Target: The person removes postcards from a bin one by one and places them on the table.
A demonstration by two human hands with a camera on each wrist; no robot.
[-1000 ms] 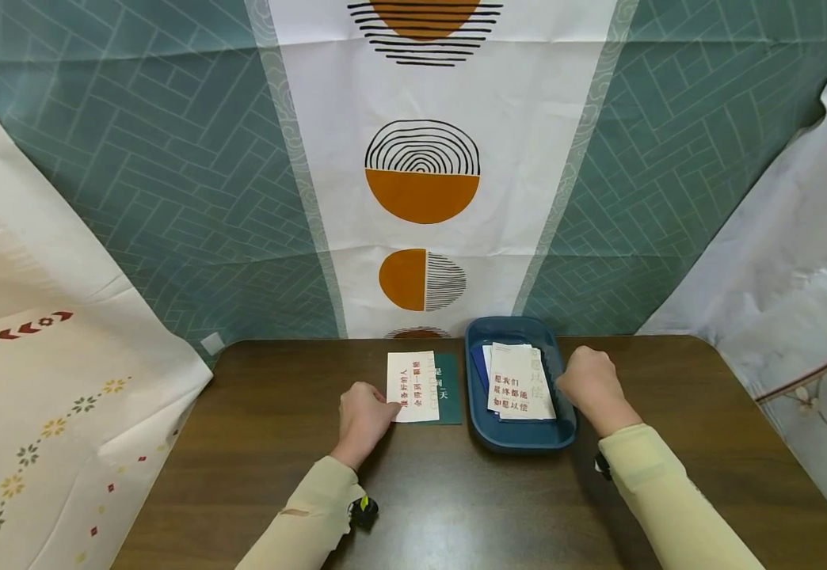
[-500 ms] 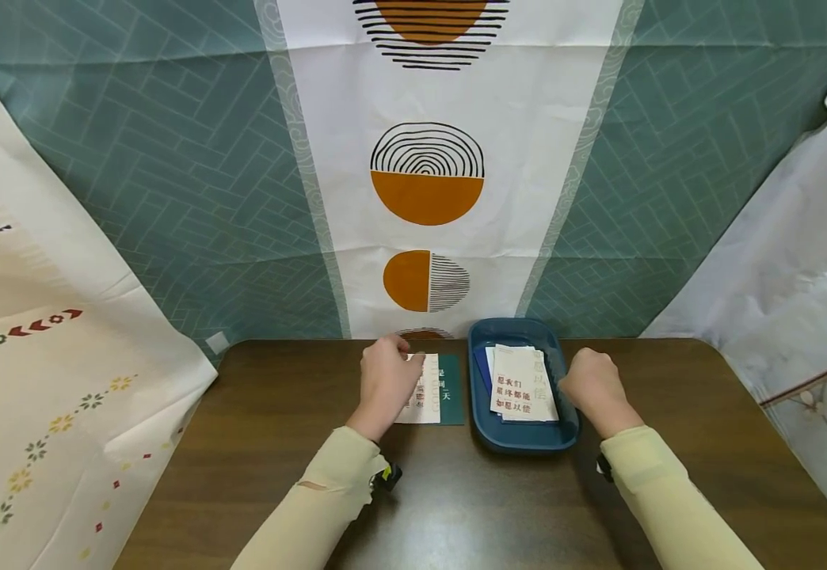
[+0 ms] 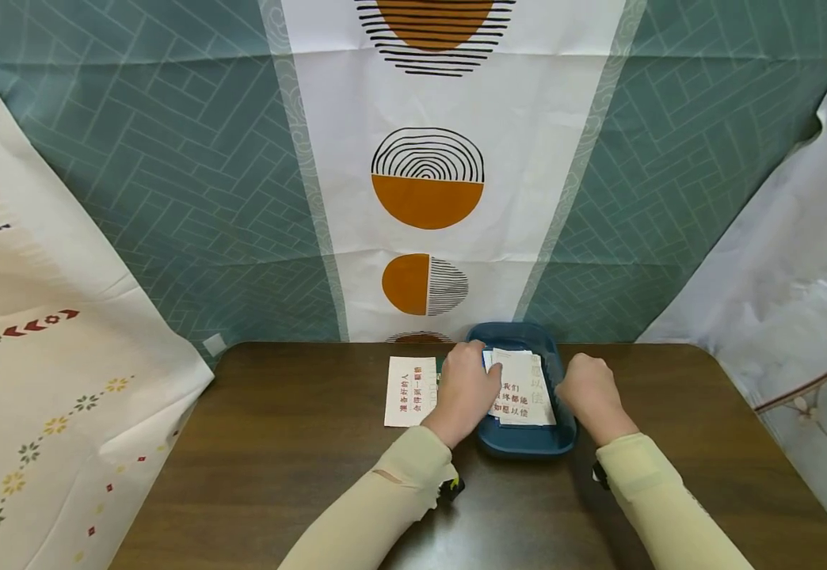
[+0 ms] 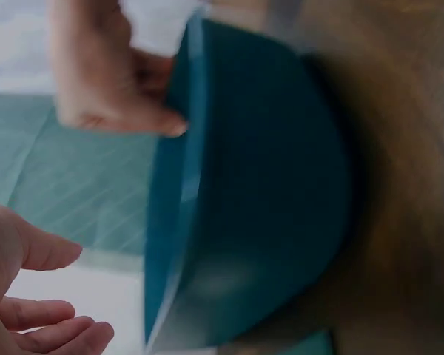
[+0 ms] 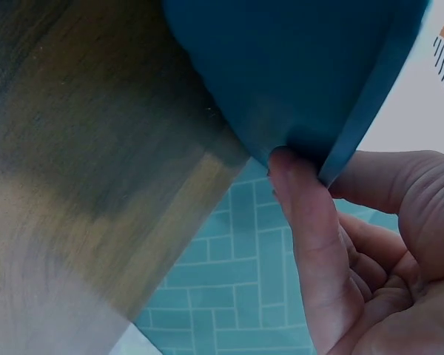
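A blue plastic tray [image 3: 524,448] holds a small pile of printed cards [image 3: 533,392], mostly white with red Chinese characters. My right hand [image 3: 592,396] grips the tray's right side; in the right wrist view its thumb and forefinger [image 5: 303,222] pinch the rim. My left hand [image 3: 462,393] is over the tray's left edge and overlaps the cards. The left wrist view shows its thumb and fingers [image 4: 48,336] apart, with nothing between them, beside the tray wall [image 4: 259,177]. Left of the tray, a white card [image 3: 405,389] with red characters lies on the table.
The brown wooden table [image 3: 264,475] ends at a patterned cloth [image 3: 428,206] hanging behind it. Pale cloths hang at the left [image 3: 50,380] and right [image 3: 798,317]. A dark green card beside the white one is mostly hidden by my left hand.
My left hand has lifted off the white card and moved right to the tray's left side. The right hand has kept its hold on the tray, which stays in place.
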